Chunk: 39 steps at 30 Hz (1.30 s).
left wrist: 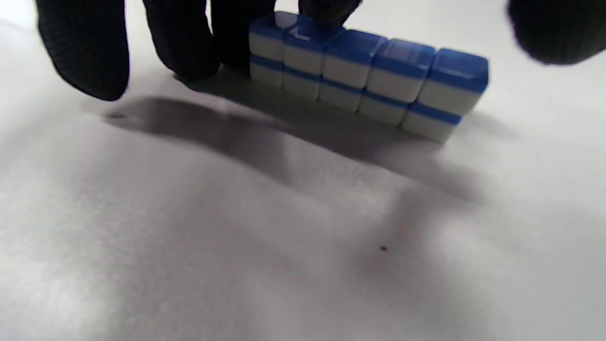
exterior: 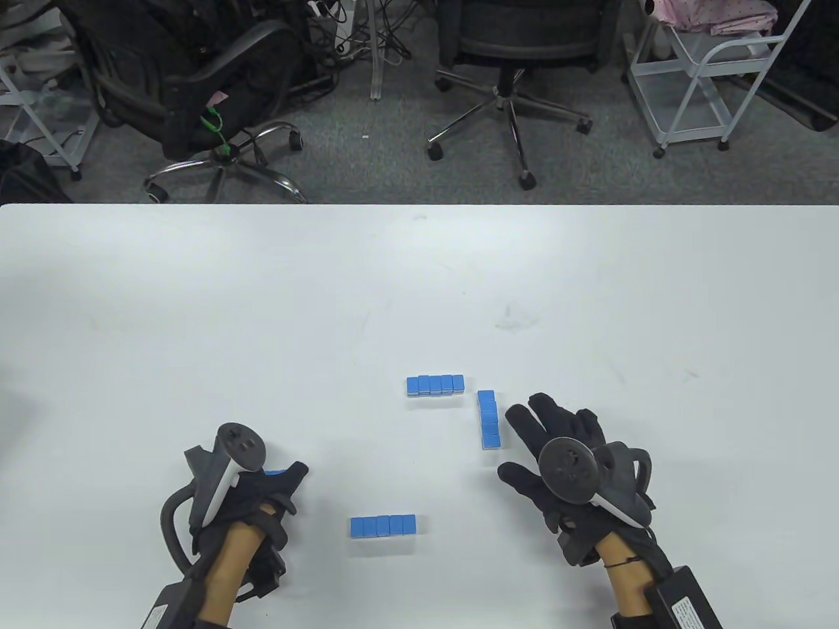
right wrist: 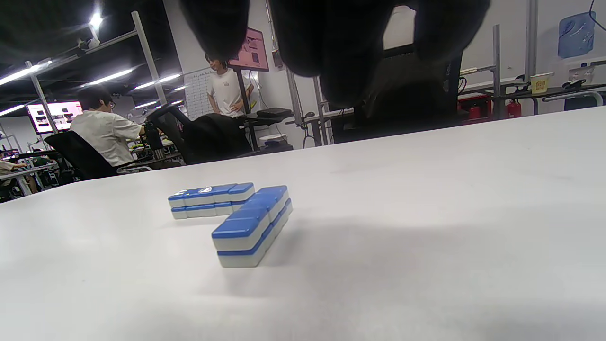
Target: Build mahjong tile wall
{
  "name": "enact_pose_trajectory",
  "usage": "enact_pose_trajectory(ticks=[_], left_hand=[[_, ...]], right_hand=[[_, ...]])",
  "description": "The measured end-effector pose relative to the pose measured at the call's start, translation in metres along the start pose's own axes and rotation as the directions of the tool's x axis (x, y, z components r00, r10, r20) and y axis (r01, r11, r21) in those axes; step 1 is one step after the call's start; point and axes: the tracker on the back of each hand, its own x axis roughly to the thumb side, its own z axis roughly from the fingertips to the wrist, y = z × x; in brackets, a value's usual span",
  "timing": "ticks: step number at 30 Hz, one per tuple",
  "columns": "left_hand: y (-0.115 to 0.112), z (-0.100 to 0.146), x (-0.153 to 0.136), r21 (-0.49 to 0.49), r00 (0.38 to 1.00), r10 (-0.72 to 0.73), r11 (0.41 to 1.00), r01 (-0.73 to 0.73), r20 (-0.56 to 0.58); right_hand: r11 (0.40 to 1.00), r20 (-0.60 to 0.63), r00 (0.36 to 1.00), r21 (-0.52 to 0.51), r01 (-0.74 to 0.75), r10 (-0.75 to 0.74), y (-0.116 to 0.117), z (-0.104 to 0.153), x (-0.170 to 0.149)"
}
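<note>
Four short mahjong tile rows, each two layers high, blue backs up, on a white table (exterior: 196, 295).

- Far row (exterior: 435, 384): crosswise, about table centre, wide bare surface beyond it to the far edge.
- Right row (exterior: 489, 419): running front to back, its far end near the far row's right end, a small gap at the corner.
- Near row (exterior: 383, 525): crosswise, well apart from both, towards the front edge.
- Fourth row (left wrist: 364, 76): mostly hidden under the left hand (exterior: 255, 498) from above; in the left wrist view, five stacks wide.

Left hand: fingers (left wrist: 184, 42) curled down around that row's end, touching it.

Right hand (exterior: 557, 452): fingers spread and straight, holding nothing, just right of the right row, not touching.

Open table between the hands, around the near row.
</note>
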Motion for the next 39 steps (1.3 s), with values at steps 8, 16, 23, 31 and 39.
enact_pose_trajectory(ticks=[8, 16, 23, 31, 39], left_hand=[[-0.006, -0.001, 0.019, 0.049, 0.991, -0.133, 0.990, 0.134, -0.022], [-0.008, -0.005, 0.040, 0.083, 0.977, -0.205, 0.976, 0.199, 0.067], [-0.002, -0.017, 0.063, 0.234, 0.865, -0.357, 0.929, 0.288, 0.352], [0.003, -0.024, 0.108, 0.332, 0.653, -0.463, 0.886, 0.323, 0.600], [0.003, -0.019, 0.153, 0.337, 0.523, -0.467, 0.882, 0.328, 0.713]], right_hand=[[1.000, -0.012, 1.000, 0.000, 0.000, 0.000, -0.002, 0.000, -0.003], [1.000, -0.034, 0.999, 0.000, -0.014, 0.014, -0.003, 0.000, -0.004], [1.000, -0.065, 0.998, 0.006, -0.006, 0.006, -0.002, -0.003, -0.010], [0.999, -0.090, 0.996, 0.038, 0.021, -0.018, 0.004, -0.006, -0.016], [0.998, -0.094, 0.995, 0.062, 0.032, -0.026, 0.005, -0.007, -0.017]])
